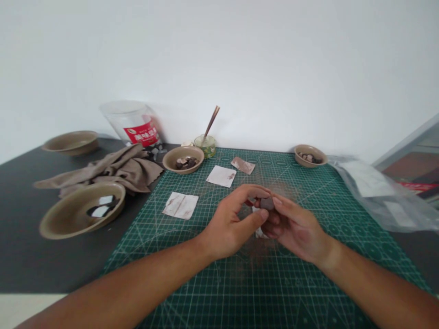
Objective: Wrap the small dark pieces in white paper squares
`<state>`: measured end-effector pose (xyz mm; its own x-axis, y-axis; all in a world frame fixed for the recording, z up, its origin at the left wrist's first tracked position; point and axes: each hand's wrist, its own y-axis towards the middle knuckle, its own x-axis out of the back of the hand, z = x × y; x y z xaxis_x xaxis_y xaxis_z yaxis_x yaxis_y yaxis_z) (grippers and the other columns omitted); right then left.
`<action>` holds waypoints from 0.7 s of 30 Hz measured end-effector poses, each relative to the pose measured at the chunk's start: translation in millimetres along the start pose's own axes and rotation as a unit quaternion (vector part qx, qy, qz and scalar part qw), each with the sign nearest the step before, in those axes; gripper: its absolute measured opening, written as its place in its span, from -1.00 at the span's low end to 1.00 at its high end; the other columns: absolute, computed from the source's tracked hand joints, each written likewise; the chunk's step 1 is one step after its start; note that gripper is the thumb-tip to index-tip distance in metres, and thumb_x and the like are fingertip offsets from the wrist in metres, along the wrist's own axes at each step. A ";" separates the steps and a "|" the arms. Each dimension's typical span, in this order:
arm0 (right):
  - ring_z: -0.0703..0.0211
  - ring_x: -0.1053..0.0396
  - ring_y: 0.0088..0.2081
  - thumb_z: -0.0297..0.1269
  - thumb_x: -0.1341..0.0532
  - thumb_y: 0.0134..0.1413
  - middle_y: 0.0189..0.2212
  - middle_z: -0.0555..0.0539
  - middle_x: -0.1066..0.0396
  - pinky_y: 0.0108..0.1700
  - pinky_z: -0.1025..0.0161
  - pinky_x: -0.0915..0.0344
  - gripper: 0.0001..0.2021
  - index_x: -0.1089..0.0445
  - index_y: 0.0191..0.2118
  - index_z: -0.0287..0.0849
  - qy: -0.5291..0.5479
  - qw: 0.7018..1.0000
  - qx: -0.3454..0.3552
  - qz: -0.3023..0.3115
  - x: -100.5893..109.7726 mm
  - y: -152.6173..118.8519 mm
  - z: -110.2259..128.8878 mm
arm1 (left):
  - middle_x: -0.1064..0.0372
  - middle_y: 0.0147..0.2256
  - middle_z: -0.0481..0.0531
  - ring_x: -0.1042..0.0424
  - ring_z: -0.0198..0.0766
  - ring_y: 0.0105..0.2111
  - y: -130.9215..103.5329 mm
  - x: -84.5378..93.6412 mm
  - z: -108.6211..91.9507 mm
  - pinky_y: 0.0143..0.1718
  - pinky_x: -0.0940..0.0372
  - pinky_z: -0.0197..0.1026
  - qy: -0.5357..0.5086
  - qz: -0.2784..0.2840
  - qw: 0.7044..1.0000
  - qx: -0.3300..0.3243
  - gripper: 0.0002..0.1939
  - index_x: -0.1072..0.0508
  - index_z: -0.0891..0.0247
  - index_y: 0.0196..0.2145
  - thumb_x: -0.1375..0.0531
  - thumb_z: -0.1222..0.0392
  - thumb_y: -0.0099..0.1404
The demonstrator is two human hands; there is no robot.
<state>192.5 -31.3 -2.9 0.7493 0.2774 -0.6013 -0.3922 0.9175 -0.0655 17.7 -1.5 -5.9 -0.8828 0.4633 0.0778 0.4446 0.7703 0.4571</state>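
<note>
A small dark brown-grey piece (267,203) is held between my two hands above the green cutting mat (192,256). My left hand (233,224) pinches it from the left with thumb and forefinger. From the right, the fingers of my right hand (298,226) close on the same piece. Beneath the hands lies a stained white sheet (259,232), mostly hidden by the fingers. More sheets rest on the mat beyond: a stained one (180,205) at the left, a whiter one (221,176) in the middle and a brownish one (243,165) behind.
Bowls with small pieces stand at the mat's back left (183,160) and back right (309,156). Left are a larger bowl (65,217), a brown cloth (116,169), another bowl (71,142), a clear jar (137,125) and a green tin (206,147). A plastic bag (373,187) lies right.
</note>
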 end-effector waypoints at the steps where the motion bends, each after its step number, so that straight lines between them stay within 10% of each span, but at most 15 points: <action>1: 0.38 -0.12 -0.54 -0.09 -0.27 0.23 -0.53 0.09 -0.17 -0.48 0.41 -0.19 -0.72 -0.52 -0.13 -0.21 0.001 1.000 -0.001 0.000 -0.1 0.2 -0.4 | -0.44 -0.02 0.07 -0.45 -0.16 -0.03 0.2 -0.3 0.0 0.03 -0.32 -0.09 0.002 0.001 1.000 0.001 -0.81 -0.46 0.21 -0.07 -0.25 0.24 0.36; 21: 0.36 -0.27 -0.49 -0.07 -0.29 0.23 -0.46 0.04 -0.32 -0.47 0.43 -0.26 -0.71 -0.52 -0.11 -0.19 -0.028 0.999 -0.010 0.012 3.2 2.2 -0.2 | -0.42 -0.04 0.05 -0.45 -0.13 -0.03 -1.9 -5.3 4.8 0.05 -0.35 0.00 -0.002 -0.028 1.000 -0.009 -0.82 -0.46 0.17 -0.11 -0.31 0.22 0.33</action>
<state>194.0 -28.5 -5.2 0.7685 0.3151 -0.5568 -0.4204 0.9048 -0.0682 22.3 -3.3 -11.3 -0.9058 0.4210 0.0480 0.3912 0.7872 0.4768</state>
